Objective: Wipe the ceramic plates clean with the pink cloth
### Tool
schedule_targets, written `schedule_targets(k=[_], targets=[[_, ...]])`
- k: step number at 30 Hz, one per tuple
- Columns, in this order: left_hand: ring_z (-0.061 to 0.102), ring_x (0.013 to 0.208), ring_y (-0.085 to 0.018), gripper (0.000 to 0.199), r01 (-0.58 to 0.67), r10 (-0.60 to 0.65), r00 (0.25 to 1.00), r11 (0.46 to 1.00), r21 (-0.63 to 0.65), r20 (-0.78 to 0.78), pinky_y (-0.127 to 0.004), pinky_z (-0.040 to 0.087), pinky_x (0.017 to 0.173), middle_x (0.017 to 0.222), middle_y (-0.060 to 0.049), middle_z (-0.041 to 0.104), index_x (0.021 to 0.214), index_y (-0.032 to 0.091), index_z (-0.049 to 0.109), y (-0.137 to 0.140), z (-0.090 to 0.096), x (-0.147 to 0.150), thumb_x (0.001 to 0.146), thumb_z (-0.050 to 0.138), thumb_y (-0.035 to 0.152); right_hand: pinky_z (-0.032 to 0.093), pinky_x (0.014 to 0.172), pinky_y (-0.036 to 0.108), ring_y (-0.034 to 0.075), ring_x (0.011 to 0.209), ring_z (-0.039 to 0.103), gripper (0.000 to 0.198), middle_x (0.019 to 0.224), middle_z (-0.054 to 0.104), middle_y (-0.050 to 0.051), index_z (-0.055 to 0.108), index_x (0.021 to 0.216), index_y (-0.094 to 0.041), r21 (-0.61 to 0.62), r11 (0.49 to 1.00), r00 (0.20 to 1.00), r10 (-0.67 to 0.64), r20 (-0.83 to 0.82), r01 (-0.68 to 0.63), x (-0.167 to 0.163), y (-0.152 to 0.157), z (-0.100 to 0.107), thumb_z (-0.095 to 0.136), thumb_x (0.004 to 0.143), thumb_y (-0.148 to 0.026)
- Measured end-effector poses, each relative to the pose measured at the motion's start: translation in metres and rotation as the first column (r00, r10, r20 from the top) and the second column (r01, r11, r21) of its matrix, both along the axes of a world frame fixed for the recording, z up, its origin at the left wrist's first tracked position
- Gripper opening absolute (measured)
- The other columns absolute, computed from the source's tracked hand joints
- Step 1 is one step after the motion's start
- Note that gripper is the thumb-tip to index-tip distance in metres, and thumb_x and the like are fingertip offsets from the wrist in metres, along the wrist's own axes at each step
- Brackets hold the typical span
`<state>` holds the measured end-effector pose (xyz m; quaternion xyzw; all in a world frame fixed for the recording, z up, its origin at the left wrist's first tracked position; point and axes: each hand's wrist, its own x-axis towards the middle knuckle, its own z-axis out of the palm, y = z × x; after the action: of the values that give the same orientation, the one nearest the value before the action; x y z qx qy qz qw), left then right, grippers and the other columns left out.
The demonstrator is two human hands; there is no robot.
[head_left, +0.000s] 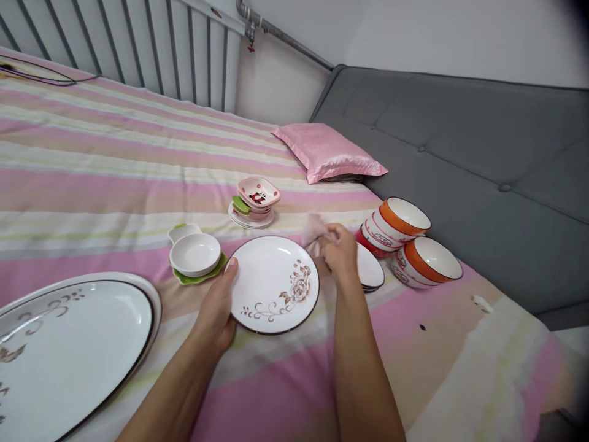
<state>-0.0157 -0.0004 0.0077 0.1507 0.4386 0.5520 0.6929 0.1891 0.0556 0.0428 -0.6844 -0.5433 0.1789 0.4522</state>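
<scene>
My left hand [221, 310] grips the left edge of a round white plate [267, 282] with a brown rim and a brown flower pattern, thumb on top. The plate is tilted toward me above the bedspread. Just past its right edge, my right hand [341, 250] is closed on a pale pinkish cloth [315, 228], which is blurred by motion. Partly hidden behind that hand is a small stack of dark-rimmed white plates [370, 270]. Left of the held plate, a small white dish [196, 253] rests on a green leaf-shaped dish [184, 280].
Stacked orange-rimmed bowls [398, 221] and another orange-rimmed bowl [432, 261] stand at the right, near the grey headboard [451, 135]. Small pink dishes [258, 191] are piled farther back. A large oval platter [92, 344] lies front left. A pink pillow [329, 150] sits behind.
</scene>
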Motion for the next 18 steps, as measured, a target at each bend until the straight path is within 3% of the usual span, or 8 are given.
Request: schedule_targets(k=[2, 4, 7, 10, 12, 14, 18], targets=[[0.069, 0.083, -0.023, 0.045, 0.103, -0.105, 0.994, 0.993, -0.049, -0.036, -0.031, 0.057, 0.069, 0.093, -0.012, 0.073, 0.110, 0.016, 0.062, 0.000, -0.001, -0.001, 0.075, 0.064, 0.045, 0.045, 0.075, 0.029, 0.019, 0.082, 0.058, 0.026, 0.089, 0.064, 0.005, 0.058, 0.090, -0.018, 0.253, 0.956, 0.989, -0.150, -0.007, 0.147, 0.005, -0.010, 0.017, 0.049, 0.067, -0.023], [0.069, 0.083, -0.025, 0.047, 0.255, -0.262, 0.962, 0.963, -0.087, -0.080, -0.032, 0.057, 0.067, 0.093, -0.013, 0.073, 0.107, 0.015, 0.063, -0.001, -0.003, -0.003, 0.073, 0.063, 0.049, 0.045, 0.078, 0.029, 0.018, 0.086, 0.058, 0.025, 0.091, 0.063, 0.004, 0.057, 0.092, -0.019, 0.368, 0.924, 0.995, -0.103, -0.016, 0.102, 0.003, -0.022, 0.034, 0.048, 0.069, -0.020], [0.069, 0.083, -0.026, 0.053, 0.481, -0.493, 0.860, 0.869, -0.113, -0.133, -0.033, 0.056, 0.070, 0.095, -0.015, 0.072, 0.104, 0.014, 0.065, -0.006, -0.003, -0.005, 0.072, 0.061, 0.056, 0.045, 0.077, 0.028, 0.017, 0.087, 0.059, 0.035, 0.097, 0.063, 0.003, 0.055, 0.101, -0.021, 0.280, 0.954, 0.994, 0.106, 0.013, -0.105, -0.008, -0.038, 0.057, 0.046, 0.068, -0.014], [0.069, 0.081, -0.026, 0.055, 0.603, -0.609, 0.773, 0.793, -0.092, -0.181, -0.035, 0.055, 0.073, 0.095, -0.014, 0.072, 0.104, 0.014, 0.065, -0.011, -0.002, -0.004, 0.072, 0.060, 0.058, 0.045, 0.077, 0.032, 0.019, 0.085, 0.060, 0.047, 0.096, 0.065, 0.001, 0.056, 0.108, -0.024, 0.060, 0.963, 0.949, 0.248, 0.193, -0.264, -0.015, -0.053, 0.067, 0.044, 0.065, -0.007], [0.069, 0.080, -0.025, 0.055, 0.614, -0.609, 0.757, 0.787, -0.060, -0.237, -0.035, 0.054, 0.073, 0.095, -0.013, 0.073, 0.104, 0.014, 0.066, -0.011, -0.002, -0.003, 0.072, 0.059, 0.058, 0.044, 0.082, 0.036, 0.021, 0.090, 0.059, 0.048, 0.097, 0.065, 0.001, 0.059, 0.105, -0.025, -0.052, 0.952, 0.903, 0.302, 0.307, -0.301, -0.015, -0.066, 0.062, 0.043, 0.064, -0.005], [0.069, 0.080, -0.026, 0.057, 0.578, -0.561, 0.771, 0.815, -0.036, -0.302, -0.036, 0.054, 0.074, 0.095, -0.013, 0.073, 0.105, 0.014, 0.066, -0.009, -0.005, -0.002, 0.073, 0.056, 0.060, 0.042, 0.088, 0.038, 0.022, 0.097, 0.057, 0.046, 0.101, 0.065, 0.002, 0.060, 0.103, -0.023, -0.109, 0.939, 0.878, 0.345, 0.331, -0.327, -0.013, -0.079, 0.046, 0.043, 0.065, -0.004], [0.067, 0.086, -0.030, 0.058, 0.411, -0.311, 0.784, 0.908, 0.074, -0.537, -0.038, 0.052, 0.076, 0.093, -0.013, 0.073, 0.099, 0.013, 0.069, -0.003, -0.016, 0.000, 0.073, 0.051, 0.062, 0.042, 0.093, 0.035, 0.020, 0.105, 0.053, 0.048, 0.111, 0.063, 0.005, 0.059, 0.110, -0.019, -0.089, 0.931, 0.878, 0.364, 0.311, -0.355, -0.019, -0.095, -0.011, 0.042, 0.068, -0.003]])
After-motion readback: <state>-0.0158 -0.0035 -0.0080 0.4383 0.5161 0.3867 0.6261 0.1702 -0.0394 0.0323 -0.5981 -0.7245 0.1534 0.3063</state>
